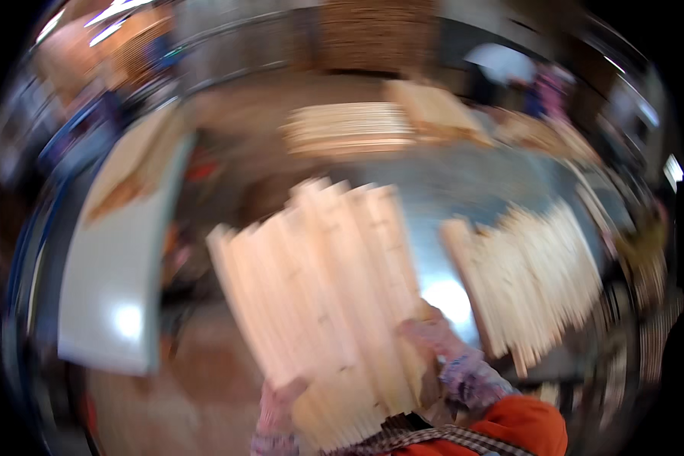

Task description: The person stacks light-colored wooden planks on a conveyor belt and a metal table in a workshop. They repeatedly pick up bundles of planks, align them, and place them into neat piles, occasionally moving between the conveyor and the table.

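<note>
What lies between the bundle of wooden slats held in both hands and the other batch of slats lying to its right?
In the head view, only bare shiny table surface separates the held bundle of slats from the batch of slats. The right hand grips the bundle's lower edge, though blur hides detail.

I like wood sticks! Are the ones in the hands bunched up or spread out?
Spread out. The sticks fan apart at the top, and both gloved hands, left and right, grip the narrow bottom end.

**Two gloved hands hold a bunch of wood sticks**

The left hand (pixel 277 414) grips the pale wood sticks (pixel 327 289) from below. The right hand (pixel 441 346) clasps their right edge. The sticks fan upward above the fingers. More sticks (pixel 532 273) lie right of them. Everything looks blurry.
</note>
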Demonstrator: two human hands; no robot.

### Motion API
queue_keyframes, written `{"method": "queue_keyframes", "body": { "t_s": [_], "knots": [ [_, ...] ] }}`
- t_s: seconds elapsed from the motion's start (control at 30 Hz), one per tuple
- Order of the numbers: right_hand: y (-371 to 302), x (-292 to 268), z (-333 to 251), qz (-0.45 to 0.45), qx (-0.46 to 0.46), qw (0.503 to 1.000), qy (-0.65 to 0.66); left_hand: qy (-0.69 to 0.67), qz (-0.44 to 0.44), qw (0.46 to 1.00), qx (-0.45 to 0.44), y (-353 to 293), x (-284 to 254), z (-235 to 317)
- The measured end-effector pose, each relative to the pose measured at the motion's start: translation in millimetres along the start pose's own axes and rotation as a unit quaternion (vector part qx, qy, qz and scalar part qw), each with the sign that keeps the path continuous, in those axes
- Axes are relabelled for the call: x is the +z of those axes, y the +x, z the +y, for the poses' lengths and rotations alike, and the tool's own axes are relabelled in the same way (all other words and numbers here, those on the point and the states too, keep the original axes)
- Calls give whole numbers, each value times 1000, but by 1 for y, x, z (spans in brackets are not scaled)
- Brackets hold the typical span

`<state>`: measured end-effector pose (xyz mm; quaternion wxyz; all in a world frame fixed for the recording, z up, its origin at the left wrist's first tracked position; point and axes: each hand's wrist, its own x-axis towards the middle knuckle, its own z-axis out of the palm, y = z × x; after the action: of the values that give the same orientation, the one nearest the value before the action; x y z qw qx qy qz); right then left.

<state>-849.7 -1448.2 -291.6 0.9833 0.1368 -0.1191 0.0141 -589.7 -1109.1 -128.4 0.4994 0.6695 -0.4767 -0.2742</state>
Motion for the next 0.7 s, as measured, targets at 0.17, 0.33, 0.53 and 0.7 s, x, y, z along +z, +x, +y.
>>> {"method": "queue_keyframes", "body": {
  "t_s": [0.17, 0.33, 0.53, 0.7],
  "knots": [
    [127, 12, 49, 312, -182, 453, -815, -252, 197, 933, -162, -94, -88, 9],
    [258, -31, 184, 210, -175, 640, -718, -289, 263, 914, -107, -202, -206, 2],
    [404, -33, 343, 175, -114, 656, -725, -299, 353, 882, -91, -270, -359, -21],
    [527, -52, 416, 247, -17, 537, -807, -298, 361, 875, -124, -264, -497, -77]
  ]
}}
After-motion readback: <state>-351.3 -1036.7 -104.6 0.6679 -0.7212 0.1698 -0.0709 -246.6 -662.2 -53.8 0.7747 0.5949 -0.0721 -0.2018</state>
